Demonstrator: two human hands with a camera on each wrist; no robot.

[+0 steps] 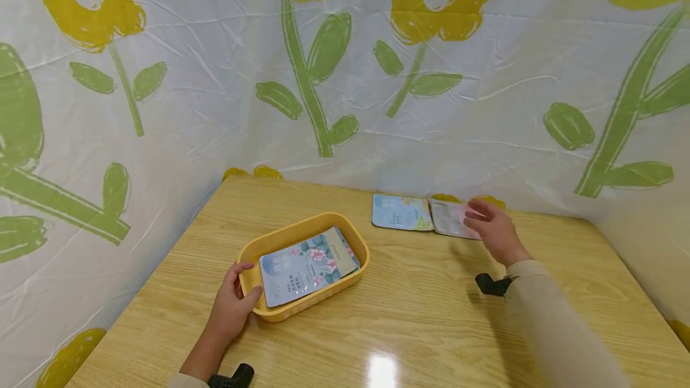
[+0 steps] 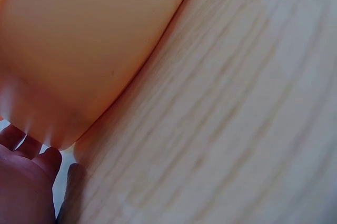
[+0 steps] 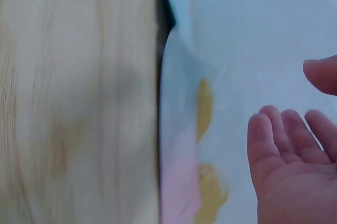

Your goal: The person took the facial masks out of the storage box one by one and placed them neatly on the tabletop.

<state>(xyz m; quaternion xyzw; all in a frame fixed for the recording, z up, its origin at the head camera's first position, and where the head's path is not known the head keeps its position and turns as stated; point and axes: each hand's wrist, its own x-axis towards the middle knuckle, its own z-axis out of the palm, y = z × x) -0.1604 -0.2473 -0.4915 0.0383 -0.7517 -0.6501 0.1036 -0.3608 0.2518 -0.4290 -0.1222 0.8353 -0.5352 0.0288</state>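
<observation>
My left hand (image 1: 229, 307) grips the left end of a yellow plastic basket (image 1: 318, 299), fingers and thumb over its rim. In the left wrist view the fingertips meet the lower edge of the basket's outer wall (image 2: 89, 45). Inside lie several flat sachets, the top one a light blue sachet (image 1: 293, 271) with pink flowers. My right hand (image 1: 498, 233) is held over the right end of a silver and pink sachet (image 1: 450, 218), fingers loosely extended and thumb apart. The right wrist view shows this hand (image 3: 295, 166) holding nothing.
A blue sachet (image 1: 399, 212) lies left of the pink one, their edges meeting, near the back of the wooden table (image 1: 420, 292). A flower-printed cloth (image 1: 215, 76) hangs along the back and sides. A black strap piece (image 1: 493, 284) sticks out at my right wrist.
</observation>
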